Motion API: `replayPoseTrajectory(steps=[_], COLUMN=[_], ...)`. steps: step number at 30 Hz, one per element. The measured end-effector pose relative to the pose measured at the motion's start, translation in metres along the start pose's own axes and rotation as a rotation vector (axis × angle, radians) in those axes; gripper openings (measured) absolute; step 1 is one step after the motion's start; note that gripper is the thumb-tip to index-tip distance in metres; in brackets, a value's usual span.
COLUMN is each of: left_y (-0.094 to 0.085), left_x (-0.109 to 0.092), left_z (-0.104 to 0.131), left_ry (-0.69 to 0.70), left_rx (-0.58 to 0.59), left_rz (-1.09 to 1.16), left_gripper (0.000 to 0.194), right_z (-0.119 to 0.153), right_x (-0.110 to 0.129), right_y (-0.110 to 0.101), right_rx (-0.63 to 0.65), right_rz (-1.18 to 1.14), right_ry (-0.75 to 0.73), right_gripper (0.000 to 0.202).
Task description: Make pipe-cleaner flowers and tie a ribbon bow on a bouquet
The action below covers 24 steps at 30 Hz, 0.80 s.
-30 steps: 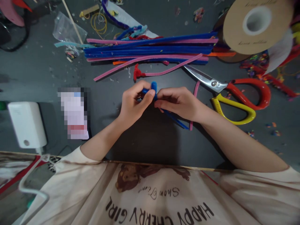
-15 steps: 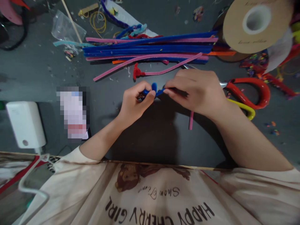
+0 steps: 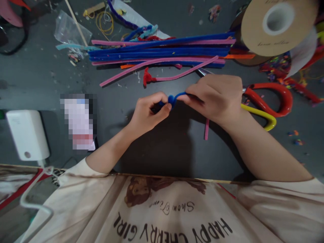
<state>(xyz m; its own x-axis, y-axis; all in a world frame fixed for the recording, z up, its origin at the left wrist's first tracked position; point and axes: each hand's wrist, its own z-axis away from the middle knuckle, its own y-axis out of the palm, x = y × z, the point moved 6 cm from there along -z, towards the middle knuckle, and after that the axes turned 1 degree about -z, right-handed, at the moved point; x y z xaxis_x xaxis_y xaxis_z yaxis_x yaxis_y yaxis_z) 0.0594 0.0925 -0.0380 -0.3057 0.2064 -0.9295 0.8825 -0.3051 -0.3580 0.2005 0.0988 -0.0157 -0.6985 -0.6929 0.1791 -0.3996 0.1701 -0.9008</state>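
Observation:
A blue pipe cleaner (image 3: 172, 99) is stretched between my two hands, bent into a small loop near the left fingertips. My left hand (image 3: 149, 111) pinches the looped part between thumb and forefinger; some of it is hidden inside the fingers. The other stretch runs to my right hand (image 3: 215, 96), whose thumb and forefinger are closed on it. Just beyond the hands lies a pink pipe cleaner with a red twisted end (image 3: 148, 77). A short pink piece (image 3: 207, 130) pokes out below my right hand.
Behind the hands lies a bundle of blue and pink pipe cleaners (image 3: 152, 53). Scissors with red and yellow handles (image 3: 286, 101) rest at right, partly under my right hand. A ribbon spool (image 3: 253, 33) stands far right. A phone (image 3: 92, 145) and a white power bank (image 3: 27, 135) lie left.
My right hand has moved slightly right, so more of the blue pipe cleaner shows between the hands. At the left fingertips, the upright blue end now appears as a curled loop.

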Motion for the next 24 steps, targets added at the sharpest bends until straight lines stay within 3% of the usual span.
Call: replayPoseTrajectory(steps=[5, 8, 14, 24], left_y=[0.000, 0.000, 0.001, 0.002], left_x=[0.002, 0.001, -0.001, -0.003], left_z=[0.000, 0.000, 0.000, -0.001], left_ry=[-0.022, -0.020, -0.012, 0.010], left_rx=[-0.006, -0.004, 0.008, 0.034], left_rz=[0.006, -0.002, -0.022, -0.051], left_gripper=[0.021, 0.022, 0.020, 0.020], right_z=[0.000, 0.000, 0.001, 0.003], right_x=[0.000, 0.002, 0.013, 0.015], right_y=[0.008, 0.008, 0.002, 0.008], right_rx=[0.070, 0.037, -0.132, -0.061], right_rz=[-0.105, -0.159, -0.063, -0.071], right_ry=[0.150, 0.183, 0.049, 0.106], right_gripper=[0.037, 0.035, 0.032, 0.029])
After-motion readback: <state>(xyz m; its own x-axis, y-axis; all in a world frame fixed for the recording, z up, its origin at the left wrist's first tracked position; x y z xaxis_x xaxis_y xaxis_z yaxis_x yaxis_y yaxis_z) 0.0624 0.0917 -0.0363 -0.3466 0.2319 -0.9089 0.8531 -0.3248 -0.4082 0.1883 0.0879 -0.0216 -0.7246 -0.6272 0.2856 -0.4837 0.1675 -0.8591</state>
